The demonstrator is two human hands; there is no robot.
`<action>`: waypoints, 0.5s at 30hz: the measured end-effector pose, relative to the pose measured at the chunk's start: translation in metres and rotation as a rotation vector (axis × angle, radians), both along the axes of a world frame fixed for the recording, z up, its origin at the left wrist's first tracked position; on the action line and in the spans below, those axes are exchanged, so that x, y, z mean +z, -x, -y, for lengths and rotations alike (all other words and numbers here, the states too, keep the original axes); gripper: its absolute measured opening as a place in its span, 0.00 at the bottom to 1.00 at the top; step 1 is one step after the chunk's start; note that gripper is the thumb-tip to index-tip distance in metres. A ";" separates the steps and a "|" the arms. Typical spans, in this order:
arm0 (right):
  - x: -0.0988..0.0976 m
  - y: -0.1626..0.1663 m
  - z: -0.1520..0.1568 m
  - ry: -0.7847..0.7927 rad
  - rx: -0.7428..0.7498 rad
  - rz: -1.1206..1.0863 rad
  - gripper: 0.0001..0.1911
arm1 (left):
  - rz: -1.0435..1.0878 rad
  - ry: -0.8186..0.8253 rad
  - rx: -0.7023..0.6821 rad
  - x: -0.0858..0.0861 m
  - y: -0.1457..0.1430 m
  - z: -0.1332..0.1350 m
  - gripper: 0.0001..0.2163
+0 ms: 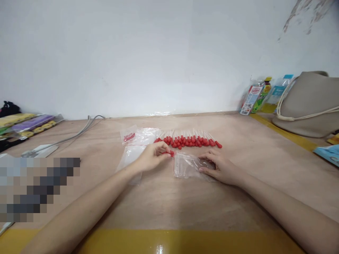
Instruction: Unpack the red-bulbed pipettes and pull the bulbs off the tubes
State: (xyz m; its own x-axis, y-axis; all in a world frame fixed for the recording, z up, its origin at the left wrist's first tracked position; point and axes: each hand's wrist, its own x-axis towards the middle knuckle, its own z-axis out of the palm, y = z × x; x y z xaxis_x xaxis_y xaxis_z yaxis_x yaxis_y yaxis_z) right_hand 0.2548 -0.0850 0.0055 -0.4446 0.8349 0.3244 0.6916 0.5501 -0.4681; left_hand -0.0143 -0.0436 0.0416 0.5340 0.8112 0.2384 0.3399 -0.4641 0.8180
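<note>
Between the fingertips of my left hand [152, 156] are a few small red-tipped pieces [172, 153], close to the red-edged mouth of a clear zip bag [186, 165]. The rest of those pieces is hidden by my fingers. My right hand [218, 165] grips the other end of this bag, thumb below and fingers above. Just behind both hands lies a row of pale sticks with red rounded tips [189, 141]. Left of the row, a small bag with red pieces inside [129, 137] rests by more flat clear bags [132, 154].
A grey-beige bag with a cord [307, 102] stands at the right, near drink bottles and a carton [251, 98]. Colourful packets [34, 123] and a grey cable [76, 134] are at the left. A white wall [159, 63] rises behind the table. Yellow tape [185, 240] edges the front.
</note>
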 end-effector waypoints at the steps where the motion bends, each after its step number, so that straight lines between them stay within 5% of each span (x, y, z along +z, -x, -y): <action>1: 0.000 0.000 0.000 0.001 -0.002 0.000 0.18 | 0.001 0.012 0.027 0.009 0.007 -0.004 0.05; 5: 0.000 0.000 0.001 -0.002 -0.006 0.001 0.18 | -0.119 -0.017 0.092 0.056 0.039 -0.010 0.08; 9: -0.001 0.000 0.001 -0.003 -0.006 0.003 0.17 | -0.071 -0.291 0.421 0.088 0.055 -0.005 0.08; 12: 0.000 0.000 0.001 -0.005 -0.001 0.000 0.17 | -0.084 -0.569 0.559 0.081 0.049 -0.016 0.05; 15: 0.001 0.000 0.001 -0.007 0.007 0.000 0.17 | -0.281 -0.729 0.424 0.053 0.034 -0.041 0.05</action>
State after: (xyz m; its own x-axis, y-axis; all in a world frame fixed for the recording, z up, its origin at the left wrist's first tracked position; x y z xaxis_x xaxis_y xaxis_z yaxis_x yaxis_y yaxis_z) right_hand 0.2543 -0.0857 0.0063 -0.4505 0.8294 0.3304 0.6876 0.5584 -0.4640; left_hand -0.0486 -0.0030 0.0947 0.3396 0.6516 0.6782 0.7449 -0.6266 0.2290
